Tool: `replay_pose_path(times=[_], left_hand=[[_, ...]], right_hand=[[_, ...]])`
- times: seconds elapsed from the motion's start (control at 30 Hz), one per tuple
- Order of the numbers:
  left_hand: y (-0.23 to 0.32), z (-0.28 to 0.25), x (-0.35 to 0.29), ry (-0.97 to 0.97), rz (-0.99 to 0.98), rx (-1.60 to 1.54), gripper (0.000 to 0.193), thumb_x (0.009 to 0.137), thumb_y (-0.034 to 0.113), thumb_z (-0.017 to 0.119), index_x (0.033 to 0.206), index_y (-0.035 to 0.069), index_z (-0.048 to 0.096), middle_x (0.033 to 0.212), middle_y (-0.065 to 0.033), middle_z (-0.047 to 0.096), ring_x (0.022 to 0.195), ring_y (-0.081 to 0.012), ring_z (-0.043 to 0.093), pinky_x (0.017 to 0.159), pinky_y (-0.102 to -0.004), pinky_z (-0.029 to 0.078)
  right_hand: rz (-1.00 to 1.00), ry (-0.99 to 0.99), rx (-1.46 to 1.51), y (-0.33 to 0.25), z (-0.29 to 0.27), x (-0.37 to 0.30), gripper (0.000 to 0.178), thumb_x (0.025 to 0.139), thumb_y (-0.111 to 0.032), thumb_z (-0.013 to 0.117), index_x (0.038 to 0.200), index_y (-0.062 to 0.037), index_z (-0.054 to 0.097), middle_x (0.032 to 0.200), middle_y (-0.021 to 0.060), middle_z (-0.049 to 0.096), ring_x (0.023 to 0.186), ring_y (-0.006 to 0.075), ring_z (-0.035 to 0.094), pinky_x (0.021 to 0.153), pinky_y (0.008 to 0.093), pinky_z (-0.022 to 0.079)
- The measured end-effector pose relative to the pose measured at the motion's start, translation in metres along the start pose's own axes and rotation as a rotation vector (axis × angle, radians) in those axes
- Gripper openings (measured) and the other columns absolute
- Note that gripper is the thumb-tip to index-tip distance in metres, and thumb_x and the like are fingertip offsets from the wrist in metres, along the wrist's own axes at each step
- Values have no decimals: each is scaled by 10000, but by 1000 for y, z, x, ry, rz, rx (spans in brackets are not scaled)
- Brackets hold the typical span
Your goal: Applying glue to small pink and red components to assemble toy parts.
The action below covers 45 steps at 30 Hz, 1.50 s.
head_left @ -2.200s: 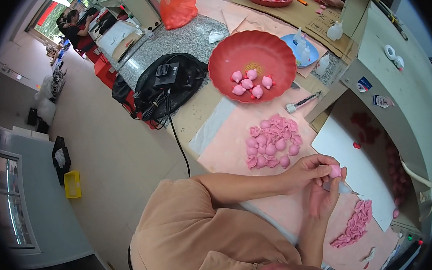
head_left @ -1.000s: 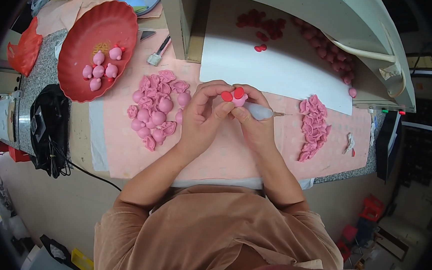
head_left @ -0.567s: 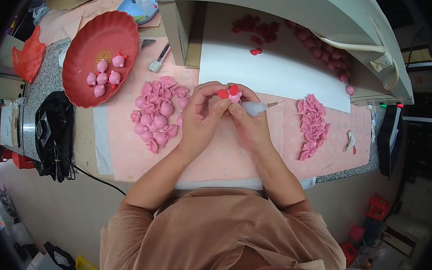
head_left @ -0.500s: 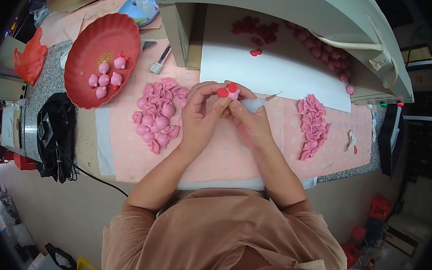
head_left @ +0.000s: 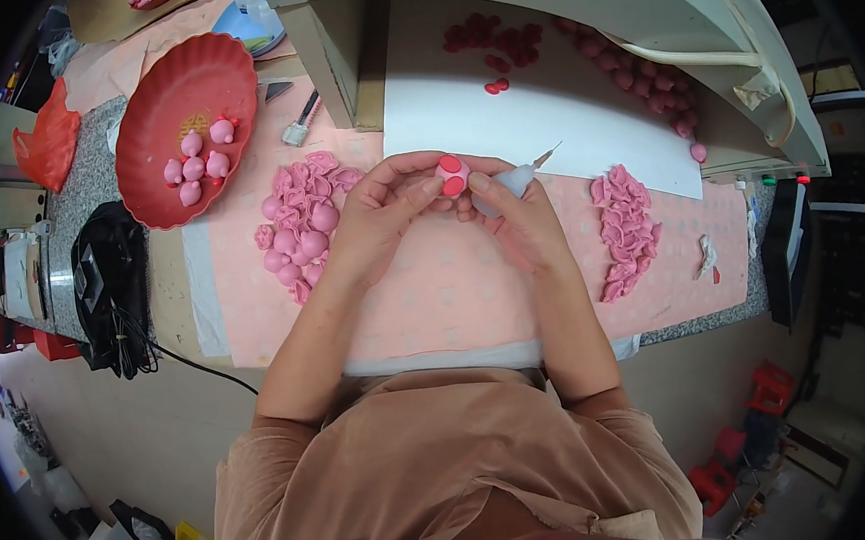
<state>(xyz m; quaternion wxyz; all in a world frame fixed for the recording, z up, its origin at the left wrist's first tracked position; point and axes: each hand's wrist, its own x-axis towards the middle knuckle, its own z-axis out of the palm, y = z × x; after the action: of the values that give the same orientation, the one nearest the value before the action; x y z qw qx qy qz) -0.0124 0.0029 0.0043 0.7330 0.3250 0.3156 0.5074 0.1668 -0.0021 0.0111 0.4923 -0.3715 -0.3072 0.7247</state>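
The left hand [head_left: 374, 219] pinches a small, smooth pink ball [head_left: 453, 174] bearing two red ovals; the right hand [head_left: 527, 225], thumb at the ball's right side, grips a translucent needle-tipped squeeze bottle [head_left: 500, 194], its long axis slanting rightward, needle pointing away from the ball; farther off, leftward, sits a scalloped red bowl [head_left: 179, 87].

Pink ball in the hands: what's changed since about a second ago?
The pink ball has turned: its two red discs, which sat at its top, now face the camera. The right hand tilted the squeeze bottle: its needle swung from pointing right to up-right. The left hand kept hold. Six pink pieces stayed in the red bowl.
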Motion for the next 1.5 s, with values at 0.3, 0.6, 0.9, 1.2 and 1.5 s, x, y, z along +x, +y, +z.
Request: replay_pose_path(times=[0.3,0.6,0.9,1.2,1.5], left_hand=[[-1,-11,1,-73,-114,39,247,895,61,623,1130,0,581,1090,-111,643,1009,-173,627,909,-302,506],[2,-13,-1,-95,-153,65,260,882,52,639,1132,4,585,1082,-84,636,1009,-146,612,897,-276,497],[2,-13,1,-86,-81,186,253,894,49,620,1143,13,593,1087,-87,641,996,-140,617,859,-269,515],[-4,-15,6,7,-162,43,241,904,47,599,1137,-11,582,1081,-111,638,1008,-175,624,884,-300,531],[-3,-16,5,19,-203,87,225,888,30,620,1107,-9,587,1065,-102,638,996,-148,625,880,-266,517]], right_hand=[[62,-36,-112,-5,-10,2,272,869,-96,658,1113,21,626,1018,91,662,888,144,626,728,266,516],[78,-87,-106,-4,-14,2,262,862,-80,661,1101,22,633,1038,98,664,898,150,625,747,270,509],[28,-34,-215,-3,-9,2,287,858,-46,650,1140,4,634,1026,78,656,927,135,604,822,261,482],[-78,26,-351,4,-4,4,248,865,-75,651,1107,-20,663,1063,35,645,998,110,564,898,256,440],[18,21,-209,2,-4,3,212,857,-86,675,1049,0,668,1036,56,657,978,119,583,885,258,457]])
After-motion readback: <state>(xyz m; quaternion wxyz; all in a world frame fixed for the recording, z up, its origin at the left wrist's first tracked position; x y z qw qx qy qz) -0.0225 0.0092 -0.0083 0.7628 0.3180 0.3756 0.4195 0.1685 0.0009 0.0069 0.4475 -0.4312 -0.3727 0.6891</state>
